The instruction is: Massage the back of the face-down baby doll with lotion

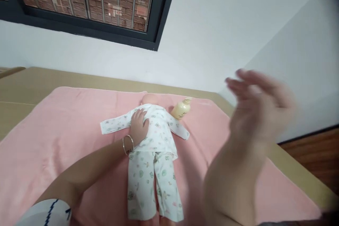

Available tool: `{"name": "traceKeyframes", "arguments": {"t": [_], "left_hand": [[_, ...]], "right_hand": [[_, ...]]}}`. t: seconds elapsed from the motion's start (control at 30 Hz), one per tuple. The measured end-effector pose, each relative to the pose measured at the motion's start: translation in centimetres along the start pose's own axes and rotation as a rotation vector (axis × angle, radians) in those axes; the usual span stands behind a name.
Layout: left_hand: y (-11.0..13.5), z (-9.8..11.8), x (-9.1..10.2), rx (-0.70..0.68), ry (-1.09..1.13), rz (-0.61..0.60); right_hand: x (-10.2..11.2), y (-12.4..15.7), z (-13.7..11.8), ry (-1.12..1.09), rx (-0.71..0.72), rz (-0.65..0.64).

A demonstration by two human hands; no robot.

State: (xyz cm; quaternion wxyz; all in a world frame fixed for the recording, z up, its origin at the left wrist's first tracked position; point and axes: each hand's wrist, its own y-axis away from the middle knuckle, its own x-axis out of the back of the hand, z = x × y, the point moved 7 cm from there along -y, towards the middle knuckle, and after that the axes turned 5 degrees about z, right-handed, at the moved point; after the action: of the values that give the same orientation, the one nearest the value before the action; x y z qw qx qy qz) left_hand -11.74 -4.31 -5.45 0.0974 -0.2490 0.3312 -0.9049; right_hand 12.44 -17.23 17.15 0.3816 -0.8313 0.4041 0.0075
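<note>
Pink blanket [66,130] lies under the doll [156,148], which is stretched out with its head away from you. Your left hand [139,125] rests flat on its torso, fingers open, gripping nothing. Your right hand [259,109] is raised, blurred, open and empty; a bottle [180,110] lies beside the doll's shoulder.

Setting appeared to be a home bedroom. A pink blanket [66,130] covered a tan bed [26,84] across the lower frame; a barred window [87,0] sat upper left, wood floor [312,155] lower right.
</note>
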Motion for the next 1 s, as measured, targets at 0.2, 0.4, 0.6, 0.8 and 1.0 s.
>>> {"name": "traceKeyframes", "arguments": {"t": [0.2, 0.4, 0.6, 0.8, 1.0], "left_hand": [[0.2, -0.8, -0.8, -0.001, 0.012, -0.004], [-2.8, 0.6, 0.3, 0.116, -0.018, -0.117], [-7.6, 7.1, -3.8, 0.380, 0.738, -0.370], [-7.7, 11.2, -13.1, 0.978, 1.227, -0.511], [-8.0, 12.8, -14.6, 1.032, 1.348, -0.606]], "right_hand": [[1.9, -2.1, 10.0, 0.304, -0.159, -0.022], [0.8, -2.0, 15.4, 0.544, -0.222, -0.291], [-2.9, 0.5, 18.1, 0.720, -0.077, -0.651], [-2.9, 1.2, 20.2, 0.865, -0.009, -0.731], [-2.3, 1.1, 20.1, 0.930, 0.002, -0.729]]}}
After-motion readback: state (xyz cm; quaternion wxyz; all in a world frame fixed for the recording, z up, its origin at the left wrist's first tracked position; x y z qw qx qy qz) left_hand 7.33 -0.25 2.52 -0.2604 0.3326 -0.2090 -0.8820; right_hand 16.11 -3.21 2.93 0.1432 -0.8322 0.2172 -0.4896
